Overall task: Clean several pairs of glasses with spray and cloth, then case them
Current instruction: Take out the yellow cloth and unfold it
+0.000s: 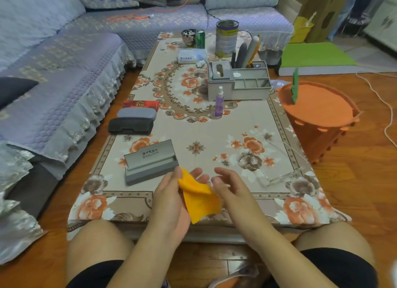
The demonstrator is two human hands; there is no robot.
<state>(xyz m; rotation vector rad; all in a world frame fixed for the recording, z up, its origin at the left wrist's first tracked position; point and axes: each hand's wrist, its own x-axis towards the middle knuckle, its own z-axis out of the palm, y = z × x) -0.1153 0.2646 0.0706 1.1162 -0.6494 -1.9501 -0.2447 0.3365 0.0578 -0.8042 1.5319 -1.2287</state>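
Left hand (169, 193) grips orange cloth (198, 198), right hand (227, 185) empty w/ loose fingers. Clear glasses (281, 169) uncased lower right; grey case (150, 163) open, spray (219, 102) mid-frame. Cleaning probably unfinished.

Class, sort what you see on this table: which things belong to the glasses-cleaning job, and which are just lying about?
For the job: yellow cloth, spray bottle, clear glasses, open grey case, two shut cases.

Lying about: tin can, tissue box, cup, orange basket.
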